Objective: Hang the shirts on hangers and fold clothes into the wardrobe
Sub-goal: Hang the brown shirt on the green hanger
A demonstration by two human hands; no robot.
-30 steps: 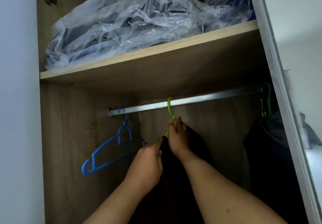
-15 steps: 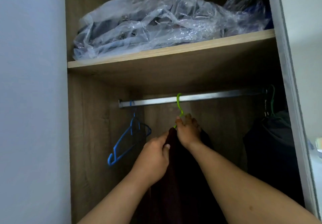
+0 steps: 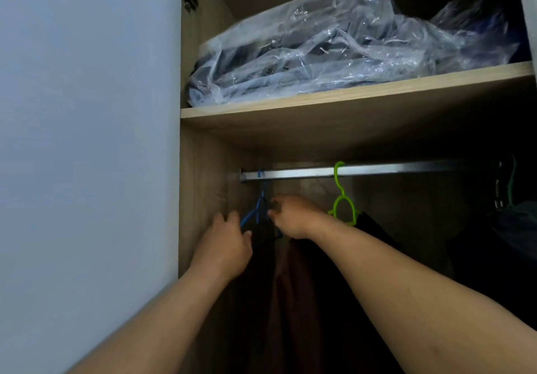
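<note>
Up on the wardrobe shelf (image 3: 348, 98) sits a plastic bag (image 3: 334, 48) stuffed with clothes. Below, both hands reach the blue hanger (image 3: 257, 213) by the wall; the left hand (image 3: 229, 242) curls round its arm, and the right hand (image 3: 290, 216) fingers pinch near it, next to the green hanger (image 3: 343, 199).

Hanging rail (image 3: 377, 170): brushed metal, dull sheen. Shelf (image 3: 348, 97), upper centre: matt light woodgrain laminate. Green hanger (image 3: 343, 199) and blue hanger (image 3: 252, 213): smooth plastic. Bags (image 3: 334, 45) on shelf: clear crinkled glossy plastic film. Hanging garment (image 3: 313, 301), lower centre: dark matt cloth.
</note>
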